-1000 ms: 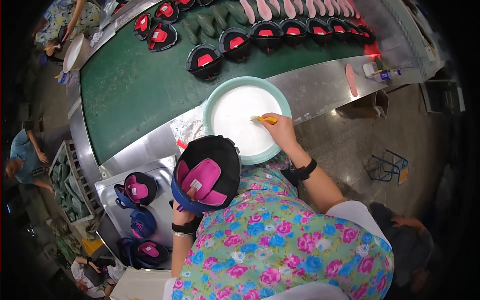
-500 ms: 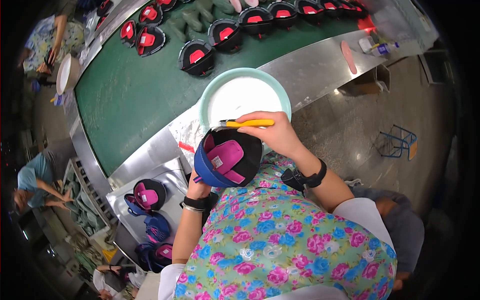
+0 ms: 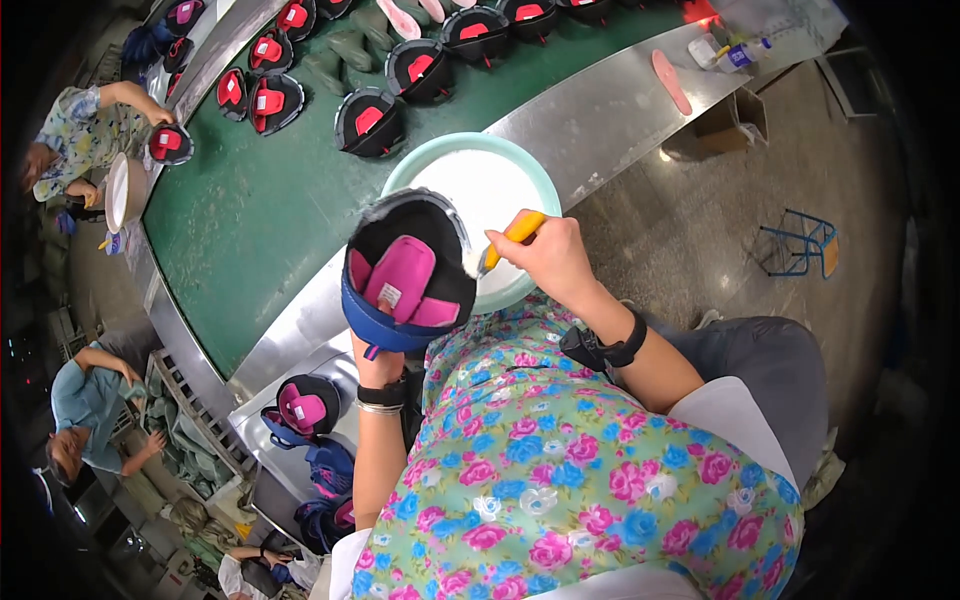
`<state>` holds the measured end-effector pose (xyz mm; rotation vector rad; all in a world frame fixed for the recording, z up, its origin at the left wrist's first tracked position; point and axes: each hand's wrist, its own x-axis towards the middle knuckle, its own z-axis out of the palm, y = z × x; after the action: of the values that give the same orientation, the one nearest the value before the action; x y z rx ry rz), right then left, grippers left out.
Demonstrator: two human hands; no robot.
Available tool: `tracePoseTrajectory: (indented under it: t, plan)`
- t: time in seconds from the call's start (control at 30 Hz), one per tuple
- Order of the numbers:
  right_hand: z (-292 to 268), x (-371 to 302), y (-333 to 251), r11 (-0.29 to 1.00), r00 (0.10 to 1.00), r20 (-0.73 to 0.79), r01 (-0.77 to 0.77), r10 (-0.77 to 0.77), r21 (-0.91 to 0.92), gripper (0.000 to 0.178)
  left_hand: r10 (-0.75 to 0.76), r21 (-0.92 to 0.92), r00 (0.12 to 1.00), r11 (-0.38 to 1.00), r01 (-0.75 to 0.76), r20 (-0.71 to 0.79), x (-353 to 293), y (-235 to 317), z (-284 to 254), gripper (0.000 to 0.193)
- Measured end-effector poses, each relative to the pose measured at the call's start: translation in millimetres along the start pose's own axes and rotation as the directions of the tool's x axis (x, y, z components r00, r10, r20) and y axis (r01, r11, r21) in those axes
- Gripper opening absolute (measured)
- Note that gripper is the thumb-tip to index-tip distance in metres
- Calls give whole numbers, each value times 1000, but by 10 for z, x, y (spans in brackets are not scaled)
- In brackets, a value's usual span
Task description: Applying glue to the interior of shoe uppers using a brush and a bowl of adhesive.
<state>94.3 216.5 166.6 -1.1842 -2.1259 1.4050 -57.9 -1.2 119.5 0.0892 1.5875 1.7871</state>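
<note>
I have shoe upper [image 3: 410, 265] in left hand [image 3: 378, 362], brush [image 3: 512, 240] in right hand [image 3: 555, 258], bristles at upper's right edge. Beyond grip, partly behind upper: basin [image 3: 545, 185], overlapping worktable [image 3: 250, 210] edge. Farther ahead: row of uppers [image 3: 369, 122] on worktable. Left of my left hand, lower: tray [image 3: 330, 362] holding uppers. Right of right hand: stool [image 3: 830, 258] on floor. Ahead-right: insole [image 3: 671, 82] on worktable ledge, near bottle [image 3: 748, 53].

brownish floor [image 3: 690, 220], blue-framed stool [image 3: 829, 257], green worktop [image 3: 250, 230]
</note>
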Motion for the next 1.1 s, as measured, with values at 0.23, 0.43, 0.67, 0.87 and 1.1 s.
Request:
tracePoseTrajectory:
  t: [0.23,0.43,0.67,0.87,1.1]
  plan:
    - [-248,-198,-485,936,975,220,-109,35,336,21,103,-163,995,981,-103,-4,85,-26,-123,41]
    - [-207,-163,-409,972,958,284,-37,-31,231,22,163,-294,987,943,-157,-4,-7,10,-130,36]
    - [-208,184,-245,980,980,93,166,-177,111,20,-363,-417,908,873,253,-208,-123,181,-208,26]
    - [-82,200,-958,885,781,455,261,-428,385,13,-369,-426,840,737,525,397,-197,226,-306,47]
    - [307,385,-954,834,678,501,342,-538,432,14,-295,-534,808,628,566,509,-389,372,129,35]
